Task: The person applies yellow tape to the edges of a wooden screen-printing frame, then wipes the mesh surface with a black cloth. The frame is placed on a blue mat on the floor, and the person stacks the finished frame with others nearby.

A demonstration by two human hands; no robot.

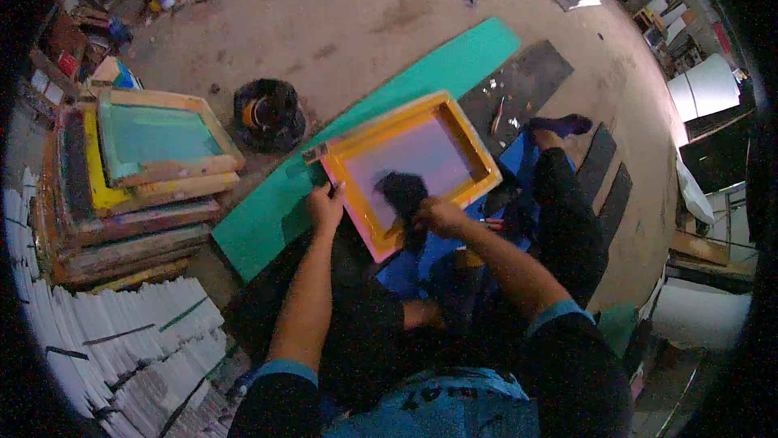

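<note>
A screen-printing frame with orange-yellow inner edges and a pale violet mesh is tilted in front of me. My left hand grips its left edge, with the fingers closed around the rim. In my right hand is a bunched dark cloth, which lies over the lower part of the mesh. That hand's fingers are closed on the cloth, and the cloth's edges are slightly blurred. Beneath the frame runs a long green board, partly covered by it.
Left of the board stands a black bucket. Several wooden screen frames are stacked at the left, above bundles of white paper. To the right are a dark board with small scraps, a blue sheet and my outstretched leg.
</note>
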